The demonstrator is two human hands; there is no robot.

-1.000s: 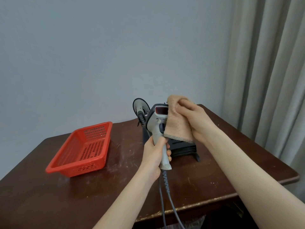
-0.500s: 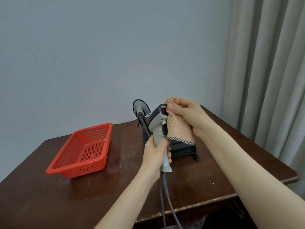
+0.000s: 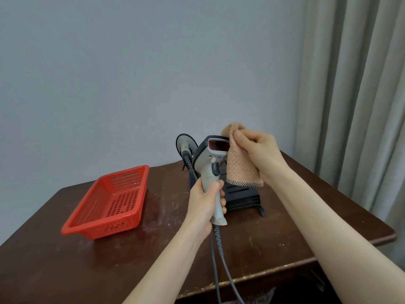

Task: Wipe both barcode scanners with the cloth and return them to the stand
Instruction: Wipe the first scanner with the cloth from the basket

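Scanner stands upright, handle gripped by the left hand; the right hand pinches the cloth against its head. Red basket sits toward the table's left edge, well apart from both.

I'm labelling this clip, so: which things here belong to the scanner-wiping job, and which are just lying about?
In the job:
grey scanner, gripped by the left hand
tan cloth, held by the right hand
second scanner, at the black stand

Lying about:
red basket on the table
curtain
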